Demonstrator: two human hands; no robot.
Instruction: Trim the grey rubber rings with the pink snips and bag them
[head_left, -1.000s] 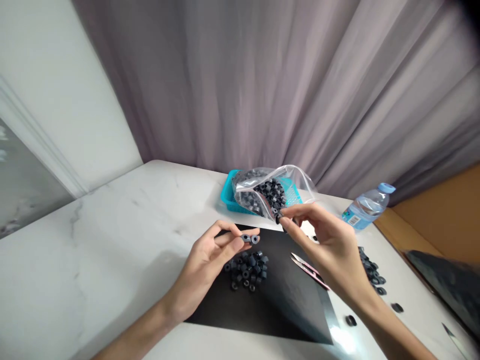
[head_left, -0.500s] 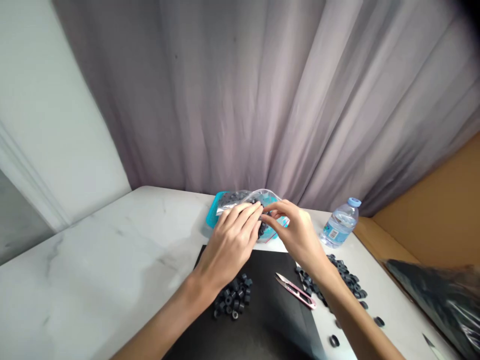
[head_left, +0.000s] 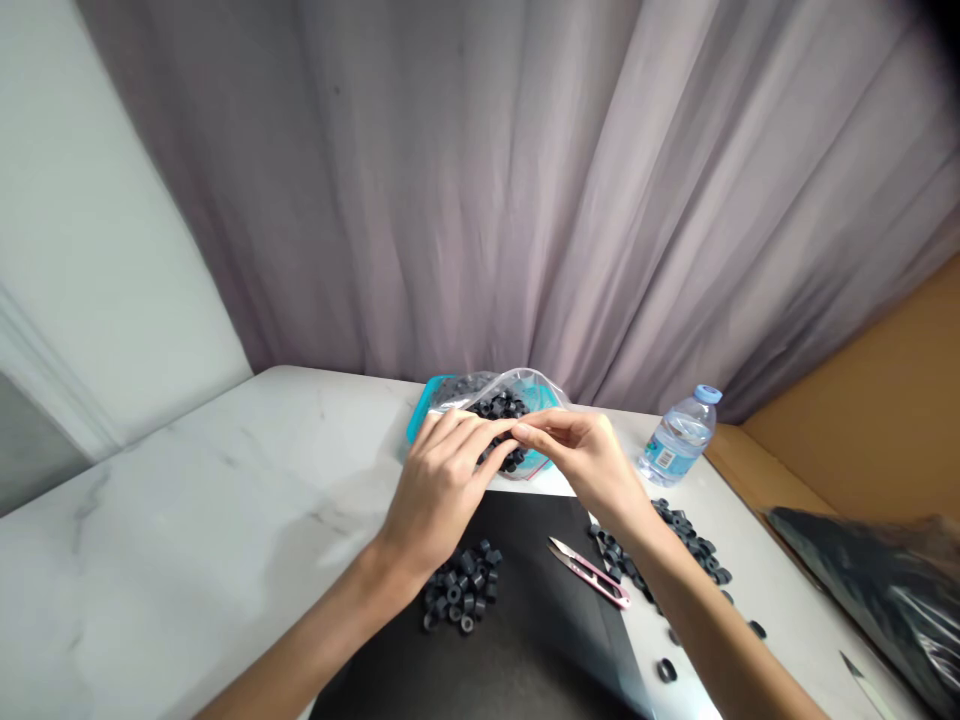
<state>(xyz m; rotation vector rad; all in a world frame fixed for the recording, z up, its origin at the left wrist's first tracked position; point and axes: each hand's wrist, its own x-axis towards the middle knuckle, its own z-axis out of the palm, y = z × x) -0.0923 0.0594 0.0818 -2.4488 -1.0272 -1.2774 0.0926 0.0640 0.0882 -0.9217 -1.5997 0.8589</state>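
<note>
My left hand (head_left: 442, 475) and my right hand (head_left: 589, 460) meet fingertip to fingertip, both closed in a pinch. Whatever lies between the fingertips is too small and covered to make out. Just behind them, an open clear zip bag (head_left: 551, 385) rests in a blue plastic basket (head_left: 418, 418). Inside the bag are many small black ring-like pieces (head_left: 499, 405). Nearer to me, a heap of short black tube pieces (head_left: 461, 590) lies on a black mat (head_left: 525, 640), below my left wrist.
Pink-handled thread snips (head_left: 589, 573) lie on the mat's right side. More black rings (head_left: 694, 545) are scattered beyond my right forearm. A water bottle (head_left: 679, 440) stands at the back right, near a cardboard box (head_left: 840, 400) and dark plastic wrapping (head_left: 870, 580). A blade (head_left: 862, 680) lies at lower right.
My left hand has shifted slightly left and lower, uncovering more black pieces in the bag. The fingertips of both hands now touch more closely. The whole view has tilted slightly.
</note>
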